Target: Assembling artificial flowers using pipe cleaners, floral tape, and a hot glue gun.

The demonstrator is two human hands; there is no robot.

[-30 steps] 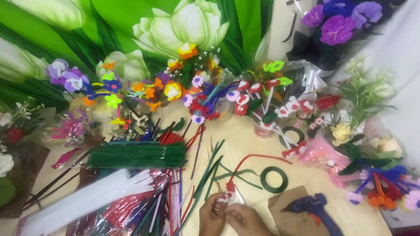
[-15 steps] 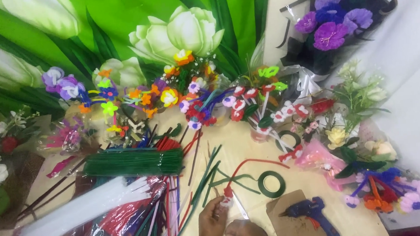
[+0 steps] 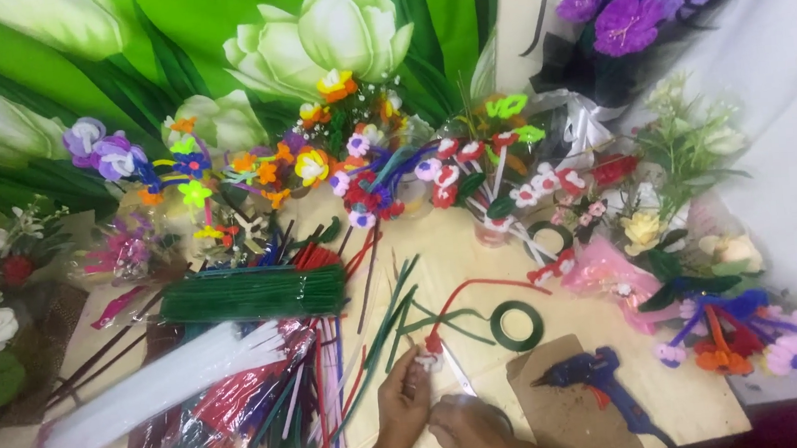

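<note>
My left hand (image 3: 403, 402) pinches a small red and white pipe-cleaner flower (image 3: 427, 353) whose red stem curves up to the right. My right hand (image 3: 467, 427) sits just beside it at the table's near edge, fingers curled around the handles of scissors; the blades (image 3: 459, 373) point up toward the flower. Both hands rest on the light wooden table (image 3: 448, 248).
A green tape roll (image 3: 516, 326) and a blue glue gun (image 3: 600, 381) on brown cardboard (image 3: 565, 410) lie to the right. Bundles of green (image 3: 252, 295), white (image 3: 156, 390) and red pipe cleaners lie to the left. Finished pipe-cleaner flowers and bouquets ring the table's far and right sides.
The view has shifted slightly. My hands have stayed at the near edge, working on the small flower with little visible movement.
</note>
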